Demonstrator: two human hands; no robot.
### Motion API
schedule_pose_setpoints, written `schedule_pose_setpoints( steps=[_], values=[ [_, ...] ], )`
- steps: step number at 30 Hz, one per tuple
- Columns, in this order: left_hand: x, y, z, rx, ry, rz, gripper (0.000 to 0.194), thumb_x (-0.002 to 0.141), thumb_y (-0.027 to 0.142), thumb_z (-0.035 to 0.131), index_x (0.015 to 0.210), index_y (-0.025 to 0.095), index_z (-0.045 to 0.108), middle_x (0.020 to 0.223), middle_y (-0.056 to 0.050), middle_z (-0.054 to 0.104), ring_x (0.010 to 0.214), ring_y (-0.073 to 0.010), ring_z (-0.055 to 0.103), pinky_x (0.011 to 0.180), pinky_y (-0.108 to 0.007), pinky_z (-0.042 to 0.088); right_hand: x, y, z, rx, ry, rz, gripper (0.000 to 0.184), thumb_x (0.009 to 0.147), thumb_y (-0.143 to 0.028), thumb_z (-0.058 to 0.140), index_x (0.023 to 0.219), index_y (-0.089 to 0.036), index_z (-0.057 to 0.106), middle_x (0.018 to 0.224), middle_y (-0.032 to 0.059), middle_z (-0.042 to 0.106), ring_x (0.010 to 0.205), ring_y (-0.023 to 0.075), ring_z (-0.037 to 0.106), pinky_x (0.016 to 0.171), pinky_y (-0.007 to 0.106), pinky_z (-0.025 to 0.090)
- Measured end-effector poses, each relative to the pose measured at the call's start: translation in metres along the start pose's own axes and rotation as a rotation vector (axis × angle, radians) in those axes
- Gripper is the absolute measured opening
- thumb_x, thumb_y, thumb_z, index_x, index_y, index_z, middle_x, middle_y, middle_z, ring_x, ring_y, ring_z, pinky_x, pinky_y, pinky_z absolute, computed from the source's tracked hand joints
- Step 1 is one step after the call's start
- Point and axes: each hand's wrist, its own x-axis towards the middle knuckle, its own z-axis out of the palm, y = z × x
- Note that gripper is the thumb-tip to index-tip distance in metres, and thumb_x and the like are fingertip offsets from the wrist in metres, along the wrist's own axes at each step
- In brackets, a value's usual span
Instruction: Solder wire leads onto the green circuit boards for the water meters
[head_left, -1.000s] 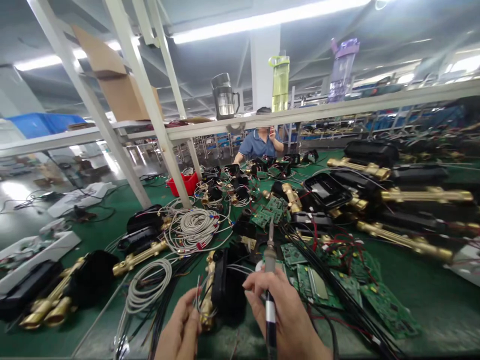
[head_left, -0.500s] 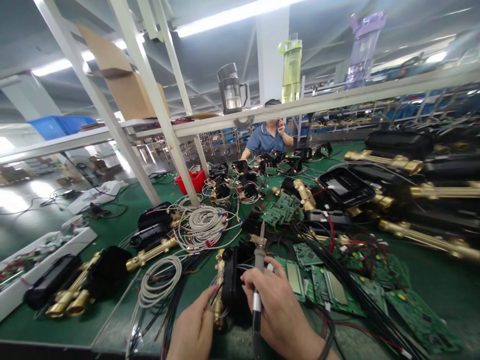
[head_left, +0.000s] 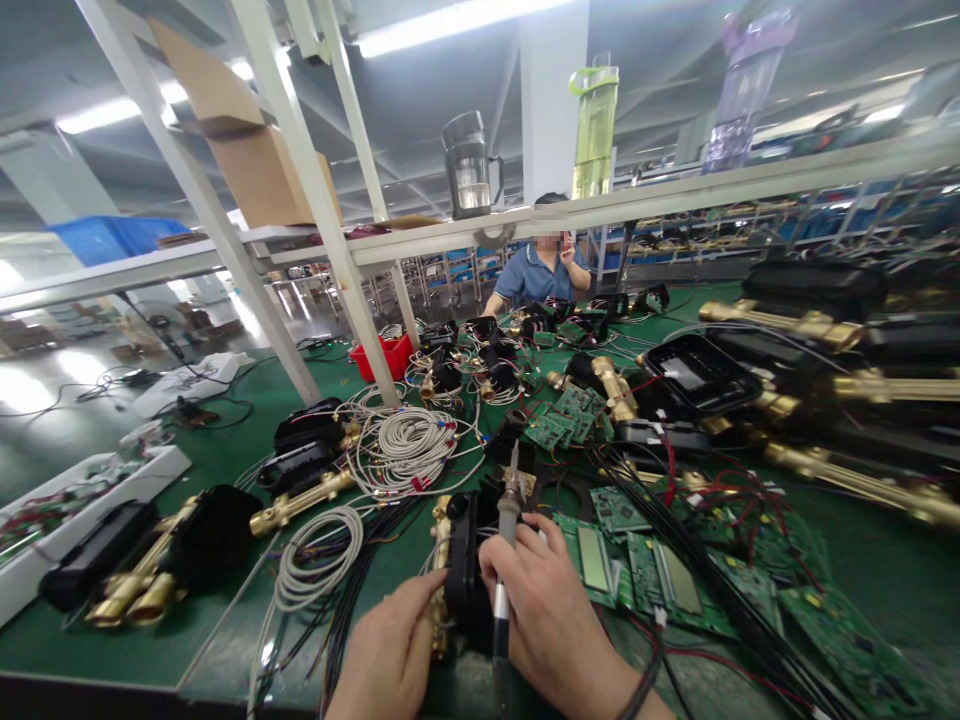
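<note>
In front of me stands a meter with a brass pipe body and a black housing, turned on its side. My left hand is closed around its left side, at the brass pipe; its fingertips are partly hidden. A soldering iron is in my right hand, tip pointing up and away, apart from the meter's wires. The fingers of this hand are also against the right side of the housing. Beyond the tip lies a small dark stand. Thin wires show behind the housing.
Coiled grey cables and black wires lie at left, beside more brass meters. Green circuit boards and black cables spread at right. A white shelf with bottles crosses above. A co-worker sits opposite, holding a phone.
The soldering iron and my right hand have shifted slightly left, closer over the housing. My left hand's fingers have moved in a little against the meter. The camera view has tilted slightly.
</note>
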Motion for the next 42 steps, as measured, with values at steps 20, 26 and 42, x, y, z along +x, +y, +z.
schedule_pose_setpoints(
  steps=[20, 26, 42],
  values=[
    [0.028, -0.013, -0.027, -0.204, -0.247, -0.127, 0.025, 0.091, 0.021, 0.056, 0.115, 0.022, 0.065, 0.079, 0.002, 0.069, 0.075, -0.0163, 0.065, 0.069, -0.025, 0.049, 0.009, -0.005, -0.005, -0.017, 0.086, 0.024, 0.026, 0.079, 0.004, 0.046, 0.083, -0.022, 0.051, 0.073, 0.0018, 0.053, 0.080, 0.0237, 0.041, 0.083, 0.037, 0.026],
    [0.018, -0.030, -0.019, -0.118, -0.093, -0.169, 0.018, 0.095, 0.030, 0.057, 0.089, 0.021, 0.071, 0.086, -0.005, 0.072, 0.084, -0.0235, 0.065, 0.077, -0.035, 0.048, 0.006, -0.003, -0.009, -0.051, 0.128, 0.045, 0.028, 0.081, 0.005, 0.047, 0.082, -0.023, 0.051, 0.071, 0.0012, 0.052, 0.081, 0.0243, 0.042, 0.082, 0.036, 0.029],
    [-0.107, -0.056, -0.051, 0.209, 0.513, -0.125, 0.016, 0.105, 0.027, 0.053, 0.109, 0.022, 0.068, 0.100, -0.005, 0.075, 0.094, -0.0208, 0.071, 0.085, -0.032, 0.057, 0.001, 0.005, -0.012, -0.329, 0.163, -0.042, 0.021, 0.087, -0.003, 0.054, 0.087, -0.024, 0.051, 0.065, 0.0019, 0.054, 0.076, 0.0274, 0.045, 0.075, 0.040, 0.031]
  ],
)
